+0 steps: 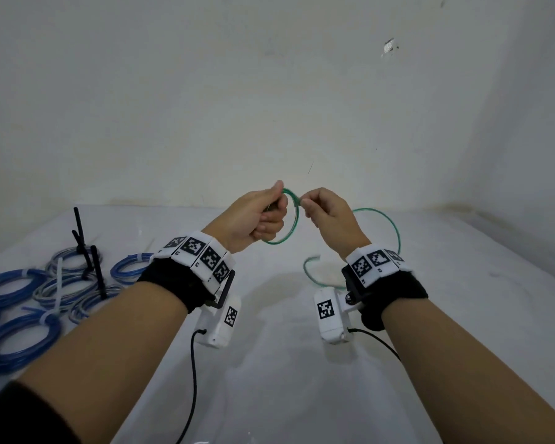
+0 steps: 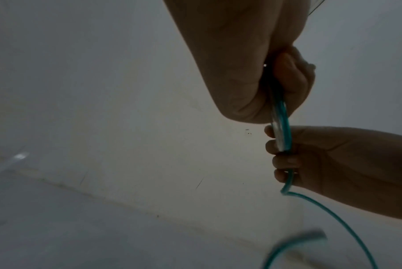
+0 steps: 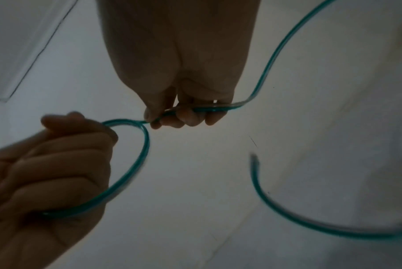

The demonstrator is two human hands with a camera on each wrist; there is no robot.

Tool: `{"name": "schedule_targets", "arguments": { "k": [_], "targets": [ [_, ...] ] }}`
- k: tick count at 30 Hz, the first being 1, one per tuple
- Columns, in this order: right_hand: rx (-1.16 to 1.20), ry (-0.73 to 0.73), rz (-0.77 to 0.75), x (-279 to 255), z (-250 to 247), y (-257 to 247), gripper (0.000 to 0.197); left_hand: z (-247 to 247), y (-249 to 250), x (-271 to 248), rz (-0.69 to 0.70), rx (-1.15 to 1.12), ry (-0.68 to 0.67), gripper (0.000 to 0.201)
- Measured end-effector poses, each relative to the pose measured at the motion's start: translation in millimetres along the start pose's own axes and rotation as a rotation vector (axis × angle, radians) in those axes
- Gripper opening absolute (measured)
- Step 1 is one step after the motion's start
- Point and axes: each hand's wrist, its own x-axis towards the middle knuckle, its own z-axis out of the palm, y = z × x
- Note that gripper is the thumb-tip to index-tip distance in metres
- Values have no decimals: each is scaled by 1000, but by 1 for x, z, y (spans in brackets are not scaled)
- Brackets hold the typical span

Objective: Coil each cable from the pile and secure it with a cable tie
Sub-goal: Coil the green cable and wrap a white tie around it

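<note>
Both hands are raised above the white table with a thin green cable between them. My left hand grips a small round coil of it in a fist. My right hand pinches the strand just right of the coil. From there the cable loops down to the right and its loose end hangs by my right wrist. The right wrist view shows the coil in my left hand and the strand across my right fingers.
Several coiled blue and grey cables, bound with ties, lie at the table's left edge. Black cable ties stick up among them, and a white one too. A pale wall stands behind the table.
</note>
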Motion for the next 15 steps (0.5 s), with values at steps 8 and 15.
{"name": "schedule_targets", "arguments": {
  "k": [8,15],
  "targets": [
    [60,116,38,6,1,2,18,-15,-6,1,23,-450,90,31],
    [-111,1,189,-12,13,26,13,-20,15,9,275,-662,177,36]
  ]
}}
